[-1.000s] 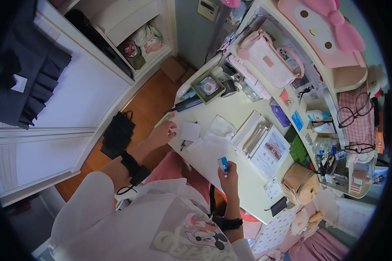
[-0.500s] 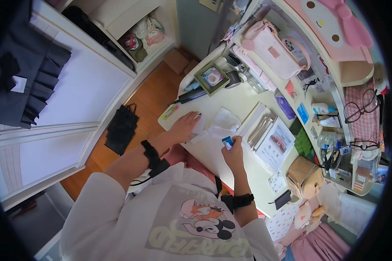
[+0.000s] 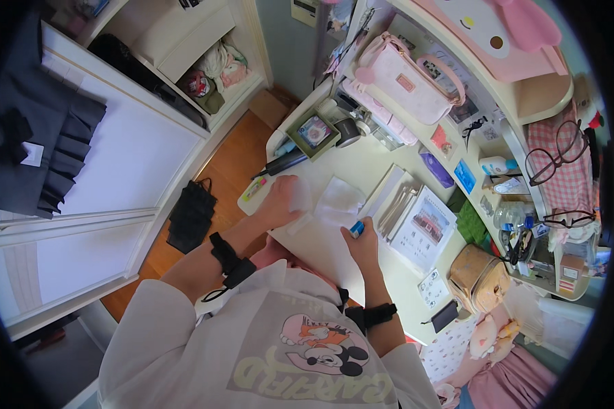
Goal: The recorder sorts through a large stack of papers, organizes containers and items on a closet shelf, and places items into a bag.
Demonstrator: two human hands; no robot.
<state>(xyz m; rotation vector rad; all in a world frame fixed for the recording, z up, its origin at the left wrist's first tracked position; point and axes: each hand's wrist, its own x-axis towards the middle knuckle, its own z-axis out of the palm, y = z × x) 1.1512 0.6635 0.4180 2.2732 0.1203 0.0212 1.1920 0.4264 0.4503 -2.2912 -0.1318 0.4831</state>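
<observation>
My left hand (image 3: 278,203) is at the desk's left edge, its fingers curled and closed on a thin white sheet (image 3: 300,195); the sheet looks slightly blurred. A second white piece (image 3: 338,200), soft and creased like cloth or paper, lies flat on the desk between my hands. My right hand (image 3: 363,244) is closed round a small blue item (image 3: 357,229); its kind is too small to make out. To the right of that hand lie stacked papers and folders (image 3: 423,228).
On the white desk (image 3: 389,279) stand a green box (image 3: 312,133), a tan round bag (image 3: 476,276) and a dark pouch (image 3: 445,315). Shelves with a pink handbag (image 3: 406,82) rise along the far right. A black bag (image 3: 192,217) lies on the wooden floor.
My left hand has gone from lying flat on the desk to curled, with the white sheet raised. My right hand turned the blue item a little. The whole view shifted slightly.
</observation>
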